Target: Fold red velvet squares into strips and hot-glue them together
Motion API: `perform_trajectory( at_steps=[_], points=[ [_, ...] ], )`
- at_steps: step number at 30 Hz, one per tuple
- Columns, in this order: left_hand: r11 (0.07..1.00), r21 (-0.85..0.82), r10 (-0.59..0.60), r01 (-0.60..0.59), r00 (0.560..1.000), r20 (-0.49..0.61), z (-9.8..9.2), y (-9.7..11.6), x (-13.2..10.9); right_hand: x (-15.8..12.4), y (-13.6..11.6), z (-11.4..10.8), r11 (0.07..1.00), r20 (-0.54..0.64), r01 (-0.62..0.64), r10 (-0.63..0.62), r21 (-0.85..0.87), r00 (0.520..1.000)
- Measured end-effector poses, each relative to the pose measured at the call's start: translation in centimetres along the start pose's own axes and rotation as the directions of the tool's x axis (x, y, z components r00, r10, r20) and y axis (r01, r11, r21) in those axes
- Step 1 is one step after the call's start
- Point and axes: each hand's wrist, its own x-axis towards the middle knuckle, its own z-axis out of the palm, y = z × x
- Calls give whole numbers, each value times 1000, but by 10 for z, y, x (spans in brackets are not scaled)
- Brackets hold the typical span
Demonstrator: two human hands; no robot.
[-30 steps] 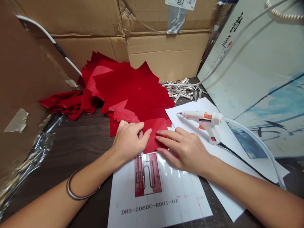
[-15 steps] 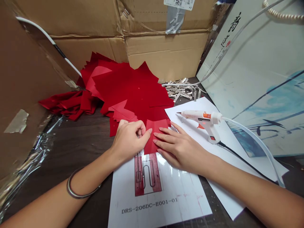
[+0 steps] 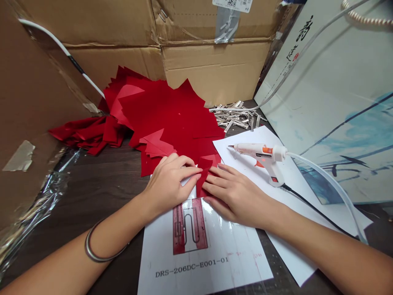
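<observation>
A small red fabric piece (image 3: 203, 175) lies at the top of a glossy white sheet (image 3: 172, 272) printed with a red-and-white pattern and a code. My left hand (image 3: 172, 180), thumb against fingers, pinches the piece's left edge, which is lifted and folded over to the right, its darker velvety side showing. Fingers of my right hand (image 3: 235, 192) lie flat and stretched along the piece's right side, pressing it against the sheet. Just beyond my hands spreads a pile of red fabric pieces (image 3: 172, 110), some with their paler side up.
A white glue gun (image 3: 260, 153) with an orange trigger lies on white paper (image 3: 294, 221) at the right, its cable trailing frontward. Metal clips (image 3: 238, 116) are heaped at the back. Cardboard walls (image 3: 211, 69) and a painted white panel (image 3: 337, 110) surround the dark table.
My left hand has shifted slightly right and now folds the red fabric piece's left edge over; before, the piece lay open and flatter. My right hand stays on it.
</observation>
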Motion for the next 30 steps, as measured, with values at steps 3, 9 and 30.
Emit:
perform_trajectory(
  at_steps=[3,9,30],
  points=[
    [984,171,60,-52,997,-41,-1,3,-3,-3,1,0,1000,-49,2,-1,13,999],
    [943,305,150,-132,988,-37,-4,7,-3,-7,7,-2,999,-46,12,-10,47,999],
    [952,196,237,-235,971,12,4,14,-8,-17,-1,-11,1000,0,-15,15,-6,1000]
  ],
)
